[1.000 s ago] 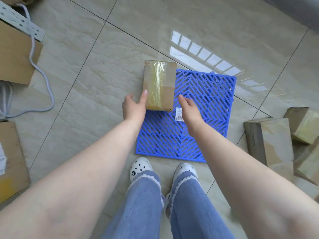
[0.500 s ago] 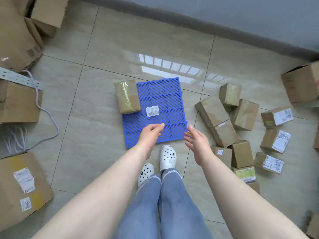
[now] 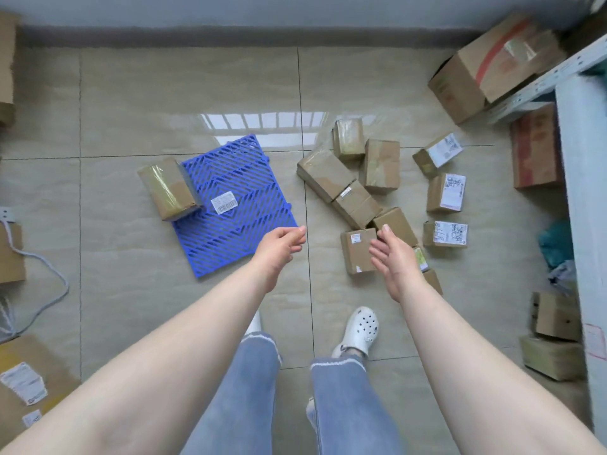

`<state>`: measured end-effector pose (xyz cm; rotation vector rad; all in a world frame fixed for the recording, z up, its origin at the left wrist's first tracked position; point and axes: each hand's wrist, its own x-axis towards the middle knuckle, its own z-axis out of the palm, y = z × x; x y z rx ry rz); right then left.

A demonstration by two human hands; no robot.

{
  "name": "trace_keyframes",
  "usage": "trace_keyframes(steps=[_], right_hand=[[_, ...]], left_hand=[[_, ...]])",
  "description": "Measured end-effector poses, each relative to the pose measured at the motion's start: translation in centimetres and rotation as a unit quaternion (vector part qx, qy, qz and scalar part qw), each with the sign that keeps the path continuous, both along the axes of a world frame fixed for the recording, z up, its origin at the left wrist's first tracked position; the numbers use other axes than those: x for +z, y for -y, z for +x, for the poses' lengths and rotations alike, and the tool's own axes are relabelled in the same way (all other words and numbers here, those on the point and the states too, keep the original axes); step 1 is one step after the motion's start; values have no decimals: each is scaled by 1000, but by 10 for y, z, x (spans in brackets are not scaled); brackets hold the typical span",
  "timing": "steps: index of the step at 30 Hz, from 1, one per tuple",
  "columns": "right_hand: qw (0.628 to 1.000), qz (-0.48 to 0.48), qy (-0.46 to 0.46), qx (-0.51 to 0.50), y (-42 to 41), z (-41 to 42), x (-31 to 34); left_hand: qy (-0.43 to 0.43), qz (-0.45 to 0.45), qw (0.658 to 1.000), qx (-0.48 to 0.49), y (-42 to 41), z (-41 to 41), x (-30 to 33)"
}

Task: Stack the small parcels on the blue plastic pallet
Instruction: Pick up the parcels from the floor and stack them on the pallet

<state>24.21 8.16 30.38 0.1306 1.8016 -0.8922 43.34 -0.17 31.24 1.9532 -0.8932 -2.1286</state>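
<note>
Bare left hand (image 3: 283,246): fingers loosely curled, holding nothing, raised in the air over the near right corner of the pallet.
Bare right hand (image 3: 391,256): palm turned inward, fingers spread and relaxed, holding nothing, seen over the nearest of the loose parcels.
Nearest small brown cardboard parcel (image 3: 357,254): on the floor, partly behind the right hand, a small red and white sticker on its top.
Blue plastic lattice pallet (image 3: 239,192): flat on the floor, turned at an angle, a white barcode label (image 3: 224,202) near its middle.
Tape-wrapped brown parcel (image 3: 168,188): lies along the pallet's left edge, part of it overhanging onto the floor; it is the only parcel on the pallet.
Cluster of small brown cardboard parcels (image 3: 361,178): on the floor to the right of the pallet, several touching and tilted against each other.
White-labelled small parcels (image 3: 447,192): three lie further right, apart from the cluster, labels facing up.
Glossy beige tiled floor (image 3: 164,103): a window reflection shines beyond the pallet.
Large brown cardboard boxes (image 3: 489,64): at the far right by the wall, beside a pale metal shelf frame (image 3: 558,73).
White cable (image 3: 42,290): loops across the floor at the far left, next to more cardboard.
Person: blue jeans (image 3: 345,405) and white perforated clogs (image 3: 361,330), standing near the pallet.
</note>
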Motion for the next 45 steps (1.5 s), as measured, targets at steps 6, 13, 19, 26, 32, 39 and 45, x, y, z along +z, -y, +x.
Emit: trace_keyframes(steps=[6,13,19,26,32,39,45], right_hand=[[1000,-9,0,9,-32,-69,15],[997,-38,-15,68,-17,-118,28],[992,-50,-7,117,34,-123,14],[985,-34,-21,166,94,-125,-44],[979,-27,-41,198,145,-134,-131],[947,-29,-87,309,212,-148,-269],[906,-14,-108,410,238,-150,-367]], left_hand=[[-3,11,1000,12,-39,-72,1],[-12,22,998,58,-59,-126,0],[-8,23,997,77,-25,-139,-16],[29,10,997,72,46,-142,-58],[64,15,996,65,88,-151,-145],[123,35,989,77,122,-174,-296],[81,57,987,123,136,-188,-387]])
